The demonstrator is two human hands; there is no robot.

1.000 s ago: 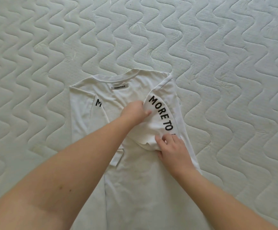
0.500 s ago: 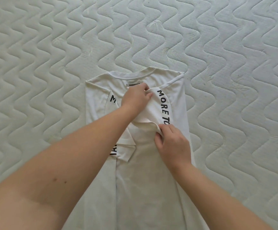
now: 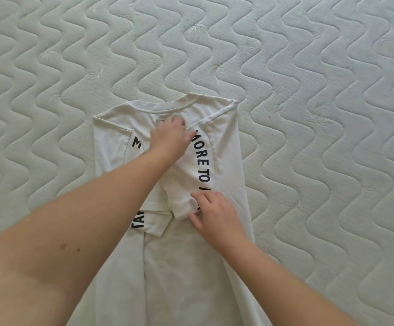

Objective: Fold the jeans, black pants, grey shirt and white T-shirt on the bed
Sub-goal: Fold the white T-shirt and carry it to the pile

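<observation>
Here both hands (image 3: 171, 140) (image 3: 214, 216) flatten the white T-shirt (image 3: 226, 147) (mattress (image 3: 320, 114) all around).

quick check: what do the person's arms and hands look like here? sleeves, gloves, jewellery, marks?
Both forearms are bare as far as the frame shows: no sleeves, gloves, watch or bracelets. The left hand and right hand show no rings, though the left one's fingers are blurred. The left forearm carries two small dark spots. Nails look short and unpainted on the right hand.
</observation>
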